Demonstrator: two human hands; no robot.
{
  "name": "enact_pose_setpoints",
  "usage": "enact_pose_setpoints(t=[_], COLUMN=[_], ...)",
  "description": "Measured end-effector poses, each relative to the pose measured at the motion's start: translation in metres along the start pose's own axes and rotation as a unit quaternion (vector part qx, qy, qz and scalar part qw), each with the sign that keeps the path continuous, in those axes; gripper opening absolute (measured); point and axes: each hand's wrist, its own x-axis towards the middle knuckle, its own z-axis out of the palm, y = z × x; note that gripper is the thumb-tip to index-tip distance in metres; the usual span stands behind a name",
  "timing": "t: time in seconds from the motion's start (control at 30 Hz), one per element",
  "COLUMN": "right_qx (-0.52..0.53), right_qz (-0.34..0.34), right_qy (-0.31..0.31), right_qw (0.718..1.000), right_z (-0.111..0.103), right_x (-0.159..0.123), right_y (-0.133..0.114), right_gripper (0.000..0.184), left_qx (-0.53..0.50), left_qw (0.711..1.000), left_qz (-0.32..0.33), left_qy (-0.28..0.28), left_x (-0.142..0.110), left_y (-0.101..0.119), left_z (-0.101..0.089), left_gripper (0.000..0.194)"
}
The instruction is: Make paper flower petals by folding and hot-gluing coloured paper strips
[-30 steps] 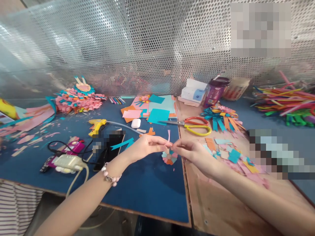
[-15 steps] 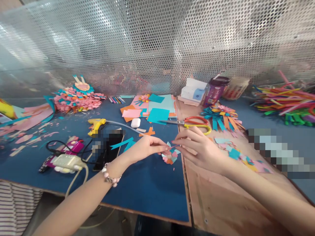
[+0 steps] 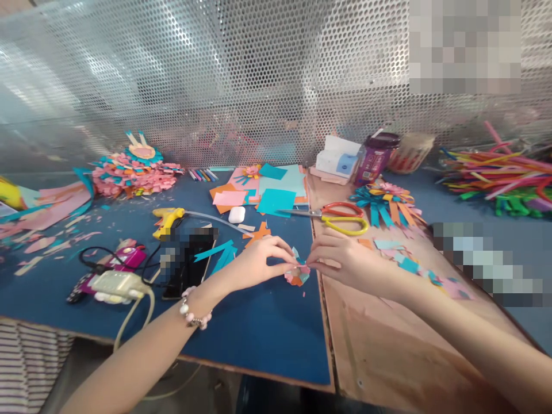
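Note:
My left hand (image 3: pixel 261 260), a beaded bracelet on its wrist, pinches the end of a thin pink paper strip (image 3: pixel 301 266) between thumb and fingers. My right hand (image 3: pixel 342 259) is closed in a pinch at the strip's other end, a short way to the right. Much of the strip is hidden by the fingertips. Just under them sits a small paper flower (image 3: pixel 296 280) with pink, orange and pale blue petals. Whether the fingers touch the flower I cannot tell. Behind my hands lie scissors (image 3: pixel 345 225) with one red and one yellow handle.
A yellow glue gun (image 3: pixel 169 221), a phone (image 3: pixel 190 270) and a cabled power block (image 3: pixel 117 286) lie on the left. Coloured paper sheets (image 3: pixel 276 201) and a white earbud case (image 3: pixel 237 214) are behind. Paper scraps (image 3: pixel 407 264) and a purple cup (image 3: pixel 376 158) stand right.
The pink strip stood upright between my fingertips, then was stretched between both hands as the right hand lifted. The right hand has since come lower, close beside the left, which stays near the flower.

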Motion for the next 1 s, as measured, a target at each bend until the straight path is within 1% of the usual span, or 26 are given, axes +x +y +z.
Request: enact_pose_setpoints(t=[0.1, 0.2, 0.3, 0.5, 0.67, 0.77, 0.87, 1.0], right_qx=[0.043, 0.079, 0.102, 0.131, 0.143, 0.172, 0.204, 0.220], right_qz=[0.031, 0.044, 0.055, 0.065, 0.093, 0.096, 0.133, 0.179], right_qy=[-0.027, -0.030, -0.031, -0.046, -0.056, -0.056, -0.063, -0.074], right_qw=[0.998, 0.995, 0.993, 0.988, 0.984, 0.979, 0.968, 0.956], right_z=[0.001, 0.002, 0.000, -0.001, 0.001, 0.003, 0.004, 0.005], right_x=[0.001, 0.002, 0.003, 0.003, 0.001, 0.000, -0.001, -0.001], right_y=[0.000, -0.001, -0.004, -0.010, -0.007, -0.007, -0.007, -0.008], right_gripper=[0.021, 0.021, 0.020, 0.017, 0.014, 0.015, 0.015, 0.017], left_qx=[0.072, 0.099, 0.092, 0.071, 0.051, 0.034, 0.012, 0.000], left_qw=[0.997, 0.994, 0.993, 0.996, 0.998, 0.998, 0.999, 0.999], left_qz=[0.036, 0.054, 0.066, 0.045, 0.001, -0.003, -0.001, -0.005], left_qy=[0.017, -0.001, -0.023, -0.034, -0.040, -0.046, -0.044, -0.043], left_x=[-0.002, -0.002, -0.001, -0.002, -0.004, -0.003, -0.003, -0.003], left_y=[0.000, -0.001, -0.001, 0.002, 0.001, 0.002, 0.005, 0.007], left_z=[0.000, 0.000, -0.001, 0.000, 0.001, 0.001, 0.000, 0.001], left_gripper=[0.018, 0.019, 0.017, 0.012, 0.012, 0.011, 0.008, 0.007])
